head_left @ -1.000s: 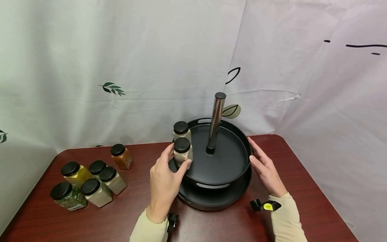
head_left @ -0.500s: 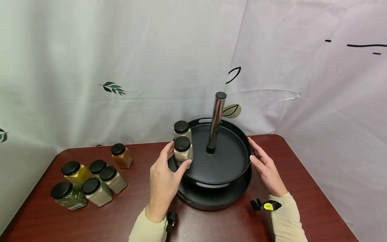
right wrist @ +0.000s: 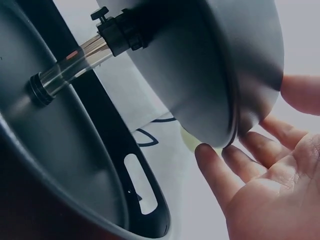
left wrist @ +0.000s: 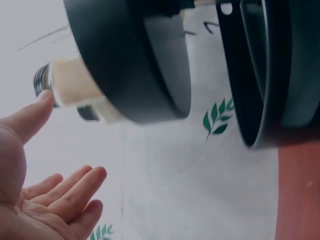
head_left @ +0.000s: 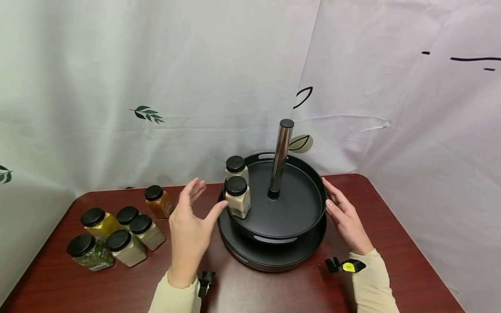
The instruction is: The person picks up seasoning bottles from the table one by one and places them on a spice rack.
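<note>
A two-tier black round rack has an upper tray [head_left: 297, 213] around a metal post [head_left: 279, 161] and a lower tray [head_left: 274, 260]. Two spice jars of pale powder with black lids stand at the upper tray's left edge: a front jar [head_left: 238, 202] and a rear jar [head_left: 236, 165], partly hidden behind it. Just left of the front jar, my left hand [head_left: 188, 237] holds nothing, thumb and fingers spread apart. My right hand [head_left: 349, 224] touches the upper tray's outer wall on the right; in the right wrist view its extended fingertips and thumb rest against that wall.
Several more black-lidded jars stand left on the red-brown table [head_left: 156, 282]: a green herb jar [head_left: 91, 254], a yellow jar [head_left: 101, 224], an orange jar [head_left: 159, 202] and pale powder jars [head_left: 129, 250]. A white curtain [head_left: 195, 87] hangs behind the table.
My left hand has let go of the front jar and moved left, its fingers spreading. That jar stays on the upper tray. The right hand keeps its place at the wall.
</note>
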`<action>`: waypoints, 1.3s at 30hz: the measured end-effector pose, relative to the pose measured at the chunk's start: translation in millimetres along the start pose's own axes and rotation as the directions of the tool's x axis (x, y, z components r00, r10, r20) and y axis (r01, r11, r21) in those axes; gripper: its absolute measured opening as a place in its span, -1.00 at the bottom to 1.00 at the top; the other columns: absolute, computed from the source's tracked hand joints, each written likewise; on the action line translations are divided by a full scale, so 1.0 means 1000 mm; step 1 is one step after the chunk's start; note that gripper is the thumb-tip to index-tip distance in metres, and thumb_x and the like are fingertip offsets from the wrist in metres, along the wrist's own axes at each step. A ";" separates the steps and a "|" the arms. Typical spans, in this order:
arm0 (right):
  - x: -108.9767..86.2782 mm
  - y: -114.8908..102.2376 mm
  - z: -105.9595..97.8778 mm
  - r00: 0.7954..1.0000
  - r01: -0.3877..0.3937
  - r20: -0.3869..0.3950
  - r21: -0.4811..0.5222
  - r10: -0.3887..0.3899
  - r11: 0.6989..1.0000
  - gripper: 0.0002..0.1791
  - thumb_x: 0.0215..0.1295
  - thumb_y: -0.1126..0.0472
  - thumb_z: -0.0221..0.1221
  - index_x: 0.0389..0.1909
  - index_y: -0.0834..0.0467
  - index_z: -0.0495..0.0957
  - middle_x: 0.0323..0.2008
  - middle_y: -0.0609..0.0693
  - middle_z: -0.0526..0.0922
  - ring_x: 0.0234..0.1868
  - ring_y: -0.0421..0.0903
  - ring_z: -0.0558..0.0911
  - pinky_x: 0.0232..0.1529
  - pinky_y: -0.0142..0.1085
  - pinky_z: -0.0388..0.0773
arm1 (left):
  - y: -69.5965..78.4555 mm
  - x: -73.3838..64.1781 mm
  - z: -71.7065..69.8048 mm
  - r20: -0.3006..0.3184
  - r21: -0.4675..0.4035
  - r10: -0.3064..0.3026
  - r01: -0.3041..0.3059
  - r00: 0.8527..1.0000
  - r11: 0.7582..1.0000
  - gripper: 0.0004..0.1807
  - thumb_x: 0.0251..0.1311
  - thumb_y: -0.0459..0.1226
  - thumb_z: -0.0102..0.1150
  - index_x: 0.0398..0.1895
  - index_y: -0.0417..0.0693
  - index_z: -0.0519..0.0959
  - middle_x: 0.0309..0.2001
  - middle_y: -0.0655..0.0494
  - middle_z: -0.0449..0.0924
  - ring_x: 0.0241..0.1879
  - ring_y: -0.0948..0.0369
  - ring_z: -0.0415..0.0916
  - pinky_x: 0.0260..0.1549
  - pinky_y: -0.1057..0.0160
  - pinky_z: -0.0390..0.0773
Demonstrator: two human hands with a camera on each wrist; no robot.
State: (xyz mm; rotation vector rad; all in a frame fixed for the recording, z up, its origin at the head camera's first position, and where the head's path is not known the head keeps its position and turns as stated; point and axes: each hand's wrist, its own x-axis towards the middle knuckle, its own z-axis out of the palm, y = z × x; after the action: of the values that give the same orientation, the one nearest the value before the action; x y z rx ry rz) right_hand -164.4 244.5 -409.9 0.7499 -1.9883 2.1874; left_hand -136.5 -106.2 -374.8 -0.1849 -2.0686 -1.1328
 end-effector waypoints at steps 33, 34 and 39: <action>-0.002 -0.001 -0.006 0.999 0.021 0.041 -0.065 -0.018 0.998 -0.33 0.52 0.51 -0.17 0.58 0.32 -0.12 0.60 0.05 -0.02 0.59 -0.08 -0.05 0.38 -0.47 0.19 | -0.036 0.020 -0.089 -0.192 0.241 -0.304 0.345 0.933 0.907 -0.22 0.06 -0.11 0.54 0.37 -0.08 0.47 0.26 -0.08 0.54 0.22 -0.12 0.50 0.19 -0.22 0.36; -0.002 -0.001 -0.006 0.999 0.019 0.040 -0.067 -0.016 0.998 -0.33 0.52 0.51 -0.17 0.58 0.31 -0.11 0.59 0.05 -0.02 0.59 -0.09 -0.04 0.38 -0.47 0.19 | -0.037 0.020 -0.092 -0.192 0.255 -0.311 0.354 0.931 0.900 -0.22 0.06 -0.10 0.54 0.37 -0.09 0.47 0.27 -0.09 0.54 0.20 -0.14 0.50 0.18 -0.23 0.34; -0.002 -0.002 -0.006 0.999 0.023 0.047 -0.067 -0.019 0.997 -0.32 0.51 0.52 -0.17 0.58 0.31 -0.12 0.59 0.06 -0.02 0.59 -0.08 -0.04 0.38 -0.47 0.20 | -0.044 0.021 -0.105 -0.189 0.303 -0.366 0.409 0.911 0.861 -0.21 0.09 -0.08 0.51 0.38 -0.12 0.45 0.28 -0.19 0.51 0.17 -0.22 0.45 0.26 -0.28 0.20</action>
State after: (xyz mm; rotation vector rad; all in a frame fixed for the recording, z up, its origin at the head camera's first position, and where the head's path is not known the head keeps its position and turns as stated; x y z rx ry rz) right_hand -163.1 250.7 -408.8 0.8163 -2.0555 2.0979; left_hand -114.1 -218.2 -356.2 0.4836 -2.2030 -0.9620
